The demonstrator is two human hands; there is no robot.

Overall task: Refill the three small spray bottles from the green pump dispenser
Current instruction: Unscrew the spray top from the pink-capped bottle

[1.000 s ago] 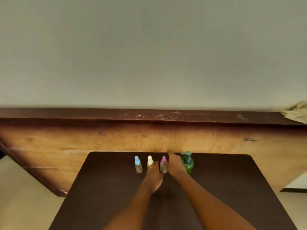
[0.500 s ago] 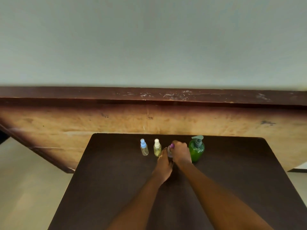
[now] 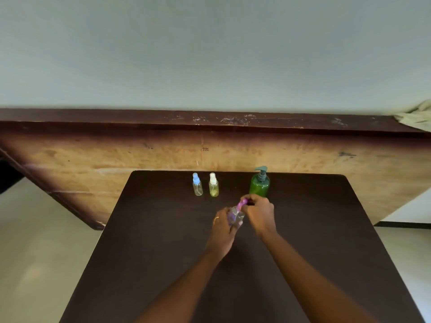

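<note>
Early stage. Left hand (image 3: 222, 226) grips purple-capped bottle (image 3: 235, 215) near table (image 3: 140, 252) centre; right hand (image 3: 258, 212) pinches cap, likely unscrewing. Blue-capped bottle (image 3: 197, 184), white-capped bottle (image 3: 213, 185), green dispenser (image 3: 259, 183) untouched at far edge. No refill done.

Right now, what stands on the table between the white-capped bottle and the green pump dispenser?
Nothing: in the head view, only bare table separates the white-capped bottle from the green pump dispenser.
</note>
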